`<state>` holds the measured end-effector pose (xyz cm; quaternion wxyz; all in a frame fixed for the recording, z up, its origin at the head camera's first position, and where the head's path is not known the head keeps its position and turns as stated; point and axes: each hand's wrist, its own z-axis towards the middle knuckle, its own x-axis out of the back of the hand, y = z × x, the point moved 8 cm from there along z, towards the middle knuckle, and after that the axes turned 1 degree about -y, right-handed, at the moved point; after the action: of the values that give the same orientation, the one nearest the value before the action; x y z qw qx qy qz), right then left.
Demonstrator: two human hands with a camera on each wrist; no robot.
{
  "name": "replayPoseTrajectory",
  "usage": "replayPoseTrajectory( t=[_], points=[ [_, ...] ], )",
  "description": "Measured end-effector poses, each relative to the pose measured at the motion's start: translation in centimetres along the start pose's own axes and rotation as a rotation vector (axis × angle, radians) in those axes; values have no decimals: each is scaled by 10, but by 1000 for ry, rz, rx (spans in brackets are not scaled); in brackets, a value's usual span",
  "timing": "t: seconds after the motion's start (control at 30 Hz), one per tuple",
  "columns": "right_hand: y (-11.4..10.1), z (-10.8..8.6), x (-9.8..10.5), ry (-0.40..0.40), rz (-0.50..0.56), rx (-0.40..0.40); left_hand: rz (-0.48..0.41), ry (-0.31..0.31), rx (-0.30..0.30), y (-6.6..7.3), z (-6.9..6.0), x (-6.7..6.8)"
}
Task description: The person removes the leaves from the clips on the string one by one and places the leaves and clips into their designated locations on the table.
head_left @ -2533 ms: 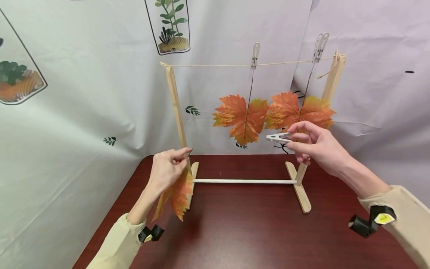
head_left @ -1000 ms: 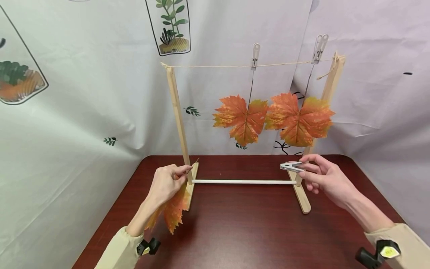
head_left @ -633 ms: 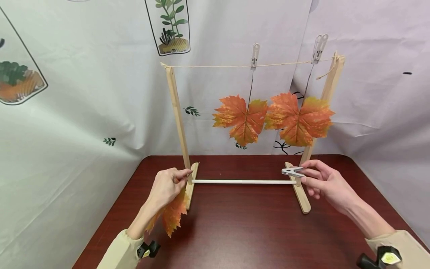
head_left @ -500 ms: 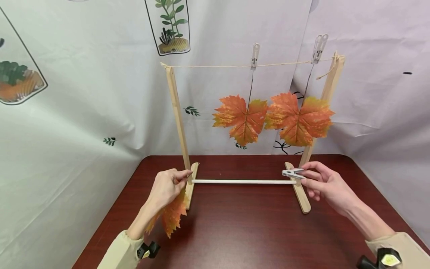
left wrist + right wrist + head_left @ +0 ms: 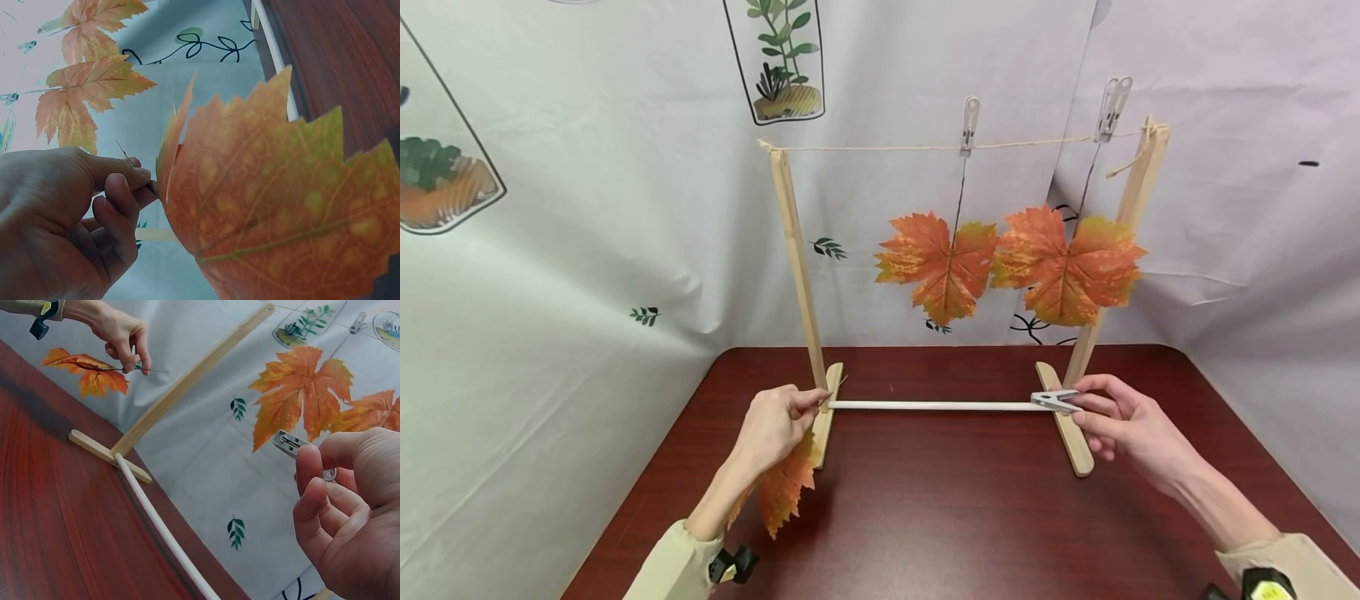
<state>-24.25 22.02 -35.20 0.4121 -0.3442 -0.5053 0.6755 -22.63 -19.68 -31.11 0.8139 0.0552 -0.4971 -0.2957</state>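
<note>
My left hand [image 5: 780,427] pinches the thin stem of an orange artificial leaf [image 5: 786,487], which hangs below the fingers near the left foot of the wooden stand. The left wrist view shows that leaf [image 5: 281,206] large, its stem tip poking up past the thumb. On the other side my right hand [image 5: 1123,421] holds a grey-white clothespin [image 5: 1051,401] between thumb and fingers, near the stand's right foot. In the right wrist view the clothespin [image 5: 289,443] points away from the fingertips. Two similar leaves, one in the middle [image 5: 942,267] and one at right [image 5: 1067,265], hang by their stems from clothespins on the string.
A string [image 5: 865,148] runs between the stand's left post [image 5: 795,242] and right post [image 5: 1138,187]. A white rod [image 5: 940,406] joins the feet low above the dark red table [image 5: 940,508]. Printed white cloth [image 5: 587,208] surrounds the back and sides.
Both hands have come down, the right one furthest, from beside the hanging right leaf to near the stand's foot. Leaf and clothespin stay held. The hanging leaves keep their places.
</note>
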Motion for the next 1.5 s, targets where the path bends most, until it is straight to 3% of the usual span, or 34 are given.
replayPoseTrajectory(
  t=[0.6,1.03,1.2,1.5],
  points=[
    [25,-14,0,7,13,-33,36,-90,93,-12,-10,-19],
    [37,-20,-3,-20,84,-16,57,-116,84,-15,-19,-32],
    [43,-22,-1,19,32,-59,52,-117,88,-18,-23,-36],
    [48,-26,0,20,2,-67,81,-126,88,-22,-27,-42]
  ],
)
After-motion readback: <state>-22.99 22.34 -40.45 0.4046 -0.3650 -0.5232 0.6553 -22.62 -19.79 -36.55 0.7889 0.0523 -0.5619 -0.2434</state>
